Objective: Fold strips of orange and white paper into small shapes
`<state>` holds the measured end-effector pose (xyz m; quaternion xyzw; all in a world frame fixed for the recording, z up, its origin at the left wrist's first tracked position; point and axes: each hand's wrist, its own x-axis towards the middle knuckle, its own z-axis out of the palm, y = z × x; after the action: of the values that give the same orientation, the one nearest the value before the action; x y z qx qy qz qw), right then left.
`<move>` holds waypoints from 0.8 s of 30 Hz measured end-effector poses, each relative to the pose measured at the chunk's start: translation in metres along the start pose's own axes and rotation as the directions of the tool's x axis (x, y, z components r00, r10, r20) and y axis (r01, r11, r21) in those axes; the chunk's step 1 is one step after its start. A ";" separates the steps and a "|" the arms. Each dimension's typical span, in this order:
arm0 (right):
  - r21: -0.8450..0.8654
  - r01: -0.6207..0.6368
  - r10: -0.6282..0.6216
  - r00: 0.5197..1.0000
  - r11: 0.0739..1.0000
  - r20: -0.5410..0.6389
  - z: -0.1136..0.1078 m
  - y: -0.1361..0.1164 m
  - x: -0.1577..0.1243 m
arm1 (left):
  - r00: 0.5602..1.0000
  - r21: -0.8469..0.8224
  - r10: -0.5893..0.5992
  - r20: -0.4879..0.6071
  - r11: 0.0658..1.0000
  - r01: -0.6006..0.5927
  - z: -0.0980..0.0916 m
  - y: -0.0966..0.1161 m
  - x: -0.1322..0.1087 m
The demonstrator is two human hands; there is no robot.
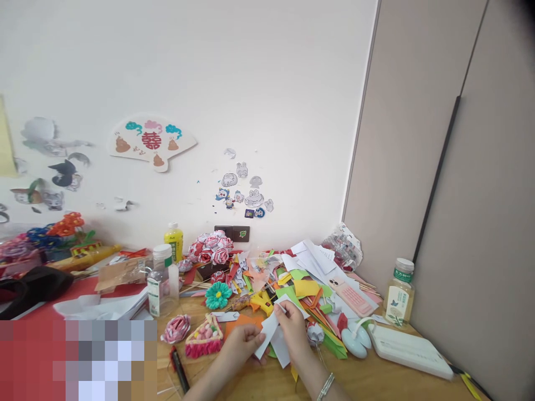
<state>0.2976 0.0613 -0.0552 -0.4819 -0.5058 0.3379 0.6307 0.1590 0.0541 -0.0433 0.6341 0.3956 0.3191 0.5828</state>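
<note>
Over the wooden table, both hands hold a folded strip of white paper (266,335). My left hand (242,348) pinches its lower left end between thumb and fingers. My right hand (292,326) grips the upper end, with a silver bracelet on that wrist. Another white flap hangs below the right hand; whether it belongs to the same sheet I cannot tell. Orange paper (244,322) lies behind my left hand. A yellow glue gun (262,303) rests just beyond the fingers. Left of the hands sits a triangular box (204,336) with a pink ruffle and small pom-poms.
Coloured paper scraps (307,288) pile up behind the hands. A teal flower (218,295), a paper rose (176,328) and a black marker (179,370) lie left. Clear bottle (154,295) stands beyond them. At right are a labelled jar (399,295) and a white device (412,350).
</note>
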 end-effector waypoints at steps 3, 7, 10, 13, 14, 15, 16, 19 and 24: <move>0.000 0.011 -0.011 1.000 1.000 -0.017 -0.002 0.001 0.001 | 1.000 0.001 -0.025 -0.018 1.000 0.025 0.000 0.001 -0.001; 0.007 0.018 -0.017 0.999 1.000 -0.041 -0.004 0.004 0.003 | 0.999 -0.004 -0.030 -0.032 1.000 0.030 0.000 -0.001 0.001; 0.025 0.017 -0.015 0.997 1.000 -0.072 -0.005 0.005 0.004 | 0.999 -0.022 -0.035 -0.035 0.999 0.034 0.000 -0.004 0.003; 0.047 0.006 -0.003 0.997 0.999 -0.071 -0.005 0.005 0.003 | 0.999 -0.030 -0.042 -0.026 0.999 0.041 0.000 -0.006 0.004; 0.051 0.002 0.002 0.998 0.999 -0.070 -0.005 0.004 0.003 | 0.999 -0.024 -0.046 -0.024 0.999 0.045 0.001 -0.007 0.004; 0.052 -0.003 0.006 0.998 0.999 -0.068 -0.005 0.004 0.003 | 0.999 -0.017 -0.042 -0.029 0.999 0.041 0.001 -0.007 0.004; 0.052 -0.009 0.012 0.998 0.999 -0.067 -0.005 0.003 0.003 | 0.999 -0.013 -0.036 -0.033 0.999 0.036 0.001 -0.007 0.004; 0.055 -0.035 0.038 0.997 0.998 -0.065 -0.005 -0.001 0.003 | 1.000 0.000 -0.014 -0.026 1.000 0.014 0.002 -0.005 0.003; 0.075 -0.056 0.060 0.996 0.996 -0.061 -0.005 -0.004 0.003 | 0.998 0.067 0.034 -0.052 0.997 -0.030 0.003 -0.003 0.001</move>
<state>0.3030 0.0609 -0.0504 -0.4832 -0.4587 0.3591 0.6536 0.1618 0.0535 -0.0463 0.6506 0.4112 0.3318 0.5455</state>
